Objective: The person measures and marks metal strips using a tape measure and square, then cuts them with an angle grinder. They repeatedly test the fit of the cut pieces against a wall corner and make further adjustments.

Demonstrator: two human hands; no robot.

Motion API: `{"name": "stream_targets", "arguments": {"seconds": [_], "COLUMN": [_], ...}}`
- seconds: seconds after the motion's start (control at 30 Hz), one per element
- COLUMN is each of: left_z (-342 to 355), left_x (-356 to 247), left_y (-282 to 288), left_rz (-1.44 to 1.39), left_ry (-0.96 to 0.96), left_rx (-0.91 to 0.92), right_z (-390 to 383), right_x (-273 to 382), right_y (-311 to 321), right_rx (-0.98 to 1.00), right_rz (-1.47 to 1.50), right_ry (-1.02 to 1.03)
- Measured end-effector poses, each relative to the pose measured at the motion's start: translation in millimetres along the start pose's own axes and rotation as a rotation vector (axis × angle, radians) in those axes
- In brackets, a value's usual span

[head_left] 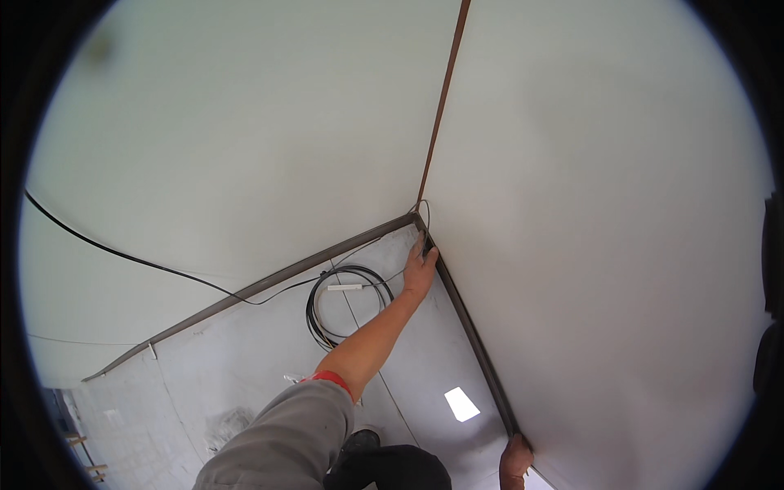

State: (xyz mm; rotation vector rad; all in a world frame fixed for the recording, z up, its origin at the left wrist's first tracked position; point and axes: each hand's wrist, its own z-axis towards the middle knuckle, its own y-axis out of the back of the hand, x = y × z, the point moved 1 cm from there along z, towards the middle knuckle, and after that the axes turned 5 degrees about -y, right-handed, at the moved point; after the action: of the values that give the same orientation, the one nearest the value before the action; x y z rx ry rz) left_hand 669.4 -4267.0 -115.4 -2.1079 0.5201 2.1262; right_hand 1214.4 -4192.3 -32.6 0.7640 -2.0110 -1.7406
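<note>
Head view: left hand (pixel 420 269) is reaching out to the room corner, fingers (pixel 419 245) lying close together and pressing on the dark baseboard (pixel 469 327) where a thin cable (pixel 424 214) is running into the corner just above the fingertips; whether they are pinching it, cannot tell. Black cable coil (pixel 349 306) is lying on the grey floor (pixel 245 367) just left of that wrist, while right hand (pixel 514 459) is resting against the baseboard at the lower edge, fingers hidden.
</note>
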Motion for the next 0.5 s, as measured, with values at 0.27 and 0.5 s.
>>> {"name": "stream_targets", "arguments": {"seconds": [0.27, 0.5], "left_z": [-2, 0], "left_x": [-7, 7], "left_y": [-3, 2], "left_rz": [-0.013, 0.025], "left_ry": [0.031, -0.026], "left_rx": [-0.002, -0.036], "right_z": [4, 9], "right_x": [2, 6], "right_y": [-4, 1], "right_rx": [0.001, 0.029], "right_rz": [-0.037, -0.078], "right_ry": [-0.015, -0.014]}}
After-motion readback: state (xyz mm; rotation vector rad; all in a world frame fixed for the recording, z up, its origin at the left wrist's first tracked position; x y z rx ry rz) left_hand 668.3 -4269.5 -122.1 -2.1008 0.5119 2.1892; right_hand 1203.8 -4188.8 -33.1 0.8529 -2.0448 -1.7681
